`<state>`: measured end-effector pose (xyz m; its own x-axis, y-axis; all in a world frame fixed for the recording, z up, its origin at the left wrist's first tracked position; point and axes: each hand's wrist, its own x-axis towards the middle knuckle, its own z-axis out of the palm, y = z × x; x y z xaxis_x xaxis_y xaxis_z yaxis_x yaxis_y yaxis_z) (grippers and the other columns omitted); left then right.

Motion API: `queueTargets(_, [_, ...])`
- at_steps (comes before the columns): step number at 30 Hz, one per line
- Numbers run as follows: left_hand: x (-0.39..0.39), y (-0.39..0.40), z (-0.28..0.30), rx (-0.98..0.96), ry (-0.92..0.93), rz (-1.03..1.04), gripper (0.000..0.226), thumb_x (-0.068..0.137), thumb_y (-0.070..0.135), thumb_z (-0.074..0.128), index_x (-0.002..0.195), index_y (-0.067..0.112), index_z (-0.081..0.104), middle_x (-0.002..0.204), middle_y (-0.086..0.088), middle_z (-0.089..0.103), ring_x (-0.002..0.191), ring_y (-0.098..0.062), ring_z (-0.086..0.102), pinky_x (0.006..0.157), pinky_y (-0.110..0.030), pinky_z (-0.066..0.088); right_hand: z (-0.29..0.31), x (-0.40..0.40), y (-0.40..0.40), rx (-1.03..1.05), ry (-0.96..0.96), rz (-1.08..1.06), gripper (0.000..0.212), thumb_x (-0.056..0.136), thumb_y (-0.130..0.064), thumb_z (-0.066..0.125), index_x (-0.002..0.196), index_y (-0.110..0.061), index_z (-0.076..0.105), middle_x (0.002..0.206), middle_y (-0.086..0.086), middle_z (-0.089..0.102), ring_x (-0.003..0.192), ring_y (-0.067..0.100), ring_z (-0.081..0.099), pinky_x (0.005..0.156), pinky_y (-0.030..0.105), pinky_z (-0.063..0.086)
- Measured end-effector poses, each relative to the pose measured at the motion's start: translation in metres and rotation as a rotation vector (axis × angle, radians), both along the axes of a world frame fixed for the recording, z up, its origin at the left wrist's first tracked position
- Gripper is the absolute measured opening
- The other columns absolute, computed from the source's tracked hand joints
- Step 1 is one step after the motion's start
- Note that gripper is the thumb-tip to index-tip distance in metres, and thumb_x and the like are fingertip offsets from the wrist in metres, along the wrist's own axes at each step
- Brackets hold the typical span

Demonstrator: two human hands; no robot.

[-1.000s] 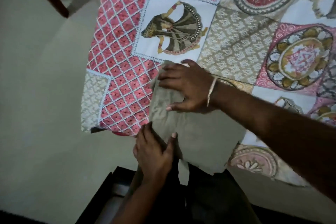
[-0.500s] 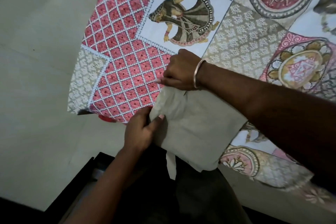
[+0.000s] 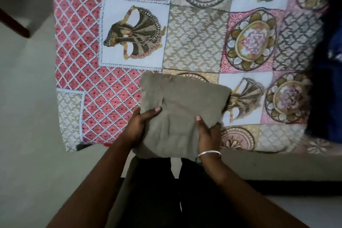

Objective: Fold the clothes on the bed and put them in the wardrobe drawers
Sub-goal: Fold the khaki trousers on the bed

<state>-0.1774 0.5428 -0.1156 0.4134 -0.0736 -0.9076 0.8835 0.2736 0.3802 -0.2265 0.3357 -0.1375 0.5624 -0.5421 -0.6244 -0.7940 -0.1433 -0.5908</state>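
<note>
Folded olive garment (image 3: 182,109) at near edge of bed (image 3: 194,39), long axis left-right. Left hand (image 3: 137,126) and right hand (image 3: 208,133) clamped on its 2 near corners, equally close.

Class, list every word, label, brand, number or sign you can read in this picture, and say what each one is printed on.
None: no readable text shows anywhere.
The bedspread bears only pictures and patterns.
The folded grey-green garment held by the left hand and right hand is plain.
The dark blue cloth has pale marks, too blurred to read.
</note>
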Motion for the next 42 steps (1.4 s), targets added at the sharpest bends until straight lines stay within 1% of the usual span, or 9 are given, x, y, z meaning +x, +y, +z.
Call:
queueTargets(3, [0.003,-0.003,0.017,-0.052,0.059,0.000,0.068,0.069,0.032,0.079,0.130,0.010,0.060,0.120,-0.016,0.069,0.105,-0.035,0.068,0.093,-0.046,0.053,0.006,0.012,-0.001,0.242,0.055,-0.111,0.047,0.076,-0.041,0.081,0.110,-0.011,0.068,0.108,0.001,0.071,0.107,0.019,0.064,0.088,0.029,0.045])
queueTargets(6, [0.013,-0.008,0.044,-0.103,0.074,-0.048,0.047,0.077,0.028,0.071,0.120,0.009,0.066,0.110,-0.014,0.073,0.096,-0.030,0.072,0.087,-0.041,0.053,0.021,0.018,-0.017,0.518,-0.001,-0.235,0.046,0.060,-0.039,0.089,0.096,-0.013,0.076,0.101,0.004,0.076,0.101,0.023,0.070,0.094,0.042,0.053])
queueTargets(10, [0.037,-0.039,0.084,-0.212,0.040,-0.128,0.035,0.082,0.027,0.059,0.106,0.007,0.073,0.102,-0.014,0.074,0.087,-0.028,0.073,0.073,-0.036,0.057,0.066,0.018,-0.048,0.686,-0.178,-0.350,0.080,0.040,-0.049,0.096,0.105,-0.010,0.072,0.106,0.012,0.074,0.097,0.028,0.071,0.085,0.041,0.057])
queueTargets(17, [0.061,-0.154,0.123,-0.328,-0.023,-0.212,0.040,0.088,0.042,0.051,0.092,0.016,0.081,0.101,-0.012,0.075,0.086,-0.026,0.074,0.066,-0.036,0.060,0.143,0.008,-0.153,0.470,-0.340,-0.336,0.070,0.056,-0.057,0.088,0.108,-0.016,0.070,0.107,0.002,0.074,0.101,0.020,0.070,0.079,0.029,0.056])
queueTargets(21, [0.062,-0.255,0.127,-0.368,-0.008,-0.246,0.046,0.086,0.045,0.056,0.114,0.013,0.073,0.114,-0.015,0.071,0.098,-0.030,0.071,0.084,-0.045,0.059,0.168,-0.001,-0.251,0.187,-0.350,-0.290,0.022,0.095,-0.017,0.060,0.116,-0.012,0.062,0.110,-0.001,0.069,0.095,-0.001,0.067,0.076,0.011,0.050])
queueTargets(23, [0.060,-0.310,0.125,-0.394,-0.003,-0.240,0.056,0.083,0.046,0.058,0.126,0.011,0.065,0.118,-0.014,0.070,0.102,-0.030,0.069,0.090,-0.046,0.056,0.174,0.000,-0.307,0.100,-0.339,-0.267,0.020,0.098,-0.018,0.056,0.117,-0.015,0.059,0.106,-0.008,0.064,0.083,-0.013,0.061,0.067,0.001,0.044])
queueTargets(30, [0.050,-0.473,0.110,-0.453,0.041,-0.132,0.050,0.097,0.051,0.043,0.119,0.014,0.068,0.115,-0.013,0.072,0.102,-0.029,0.070,0.088,-0.044,0.057,0.155,0.031,-0.484,0.080,-0.222,-0.110,0.062,0.078,-0.068,0.060,0.120,-0.023,0.064,0.109,-0.007,0.072,0.095,0.012,0.069,0.079,0.027,0.055])
queueTargets(35, [0.053,-0.540,0.082,-0.354,-0.023,-0.053,0.060,0.096,0.057,0.042,0.126,0.012,0.066,0.124,-0.015,0.067,0.115,-0.034,0.064,0.106,-0.052,0.043,0.118,0.065,-0.556,0.152,-0.194,-0.012,0.018,0.090,-0.054,0.057,0.097,-0.038,0.062,0.102,-0.015,0.068,0.089,0.002,0.064,0.073,0.022,0.054])
queueTargets(42, [0.068,-0.560,0.043,-0.131,-0.045,0.011,0.061,0.095,0.059,0.044,0.132,0.012,0.061,0.124,-0.014,0.068,0.116,-0.036,0.062,0.106,-0.054,0.043,0.045,0.071,-0.582,0.091,-0.102,0.079,0.097,0.064,-0.091,0.047,0.137,-0.026,0.054,0.129,-0.003,0.064,0.118,0.021,0.060,0.105,0.040,0.045])
